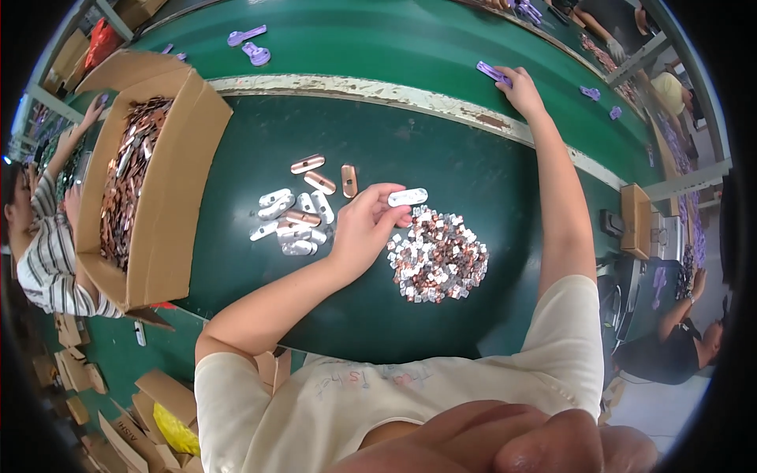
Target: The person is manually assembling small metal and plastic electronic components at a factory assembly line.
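Note:
My left hand (367, 225) pinches a silver oblong metal plate (408, 197) with rounded ends between thumb and fingers. It is held beside a heap of tiny silver and copper-coloured metal pieces (441, 256). To the left of that hand lies a loose pile of silver oblong plates (276, 205), with several copper-coloured plates (319, 182) among and behind them. My right hand (521, 91) reaches far over the green belt, its fingers closed on one end of a long purple plastic part (494, 74).
On the left, a tall cardboard box (169, 189) holds many copper-coloured strips. A worn pale rail (355, 93) separates my green table from the belt, where other purple parts (256, 54) lie. Co-workers sit at both sides; a small cardboard box (635, 221) stands at right.

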A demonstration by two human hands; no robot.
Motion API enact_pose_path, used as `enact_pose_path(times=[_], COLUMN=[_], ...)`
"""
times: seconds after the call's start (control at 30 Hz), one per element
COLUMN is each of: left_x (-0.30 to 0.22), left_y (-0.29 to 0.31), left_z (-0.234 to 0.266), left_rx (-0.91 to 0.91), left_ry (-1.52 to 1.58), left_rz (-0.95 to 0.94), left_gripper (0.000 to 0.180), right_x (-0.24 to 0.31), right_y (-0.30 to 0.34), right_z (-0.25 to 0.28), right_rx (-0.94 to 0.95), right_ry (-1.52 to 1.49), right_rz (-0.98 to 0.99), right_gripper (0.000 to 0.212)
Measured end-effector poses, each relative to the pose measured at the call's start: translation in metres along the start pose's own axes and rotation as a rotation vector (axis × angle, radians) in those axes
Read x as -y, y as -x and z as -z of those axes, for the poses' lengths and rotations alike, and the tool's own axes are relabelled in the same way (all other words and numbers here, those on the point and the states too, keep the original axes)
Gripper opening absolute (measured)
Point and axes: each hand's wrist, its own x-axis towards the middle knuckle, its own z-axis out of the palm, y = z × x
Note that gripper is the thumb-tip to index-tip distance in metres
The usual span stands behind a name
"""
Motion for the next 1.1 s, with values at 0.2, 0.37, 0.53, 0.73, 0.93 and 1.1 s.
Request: enact_pose_path(times=[0.2, 0.37, 0.53, 0.73, 0.93, 1.1], left_x=[-0.037, -0.072, -0.068, -0.050, -0.043, -0.055], left_y=[0.022, 0.034, 0.042, 0.049, 0.050, 0.049], left_z=[0.012, 0.016, 0.012, 0.013, 0.015, 0.019], left_rx=[0.088, 0.185, 0.239, 0.166, 0.171, 0.205], left_ry=[0.107, 0.072, -0.062, 0.064, 0.079, 0.054], left_rz=[-0.010, -0.015, -0.031, -0.011, -0.005, 0.014], left_gripper=[0.027, 0.027, 0.029, 0.027, 0.029, 0.029], right_x=[0.152, 0.204, 0.214, 0.226, 0.229, 0.231], right_y=[0.106, 0.194, 0.234, 0.238, 0.237, 0.236], right_z=[0.064, 0.096, 0.091, 0.078, 0.067, 0.067], right_rx=[0.100, 0.055, 0.028, 0.200, 0.218, 0.235], right_ry=[-0.990, -0.916, -0.848, -0.594, -0.593, -0.585], right_rz=[0.046, 0.195, 0.239, 0.299, 0.320, 0.276], right_gripper=[0.031, 0.032, 0.035, 0.032, 0.033, 0.032])
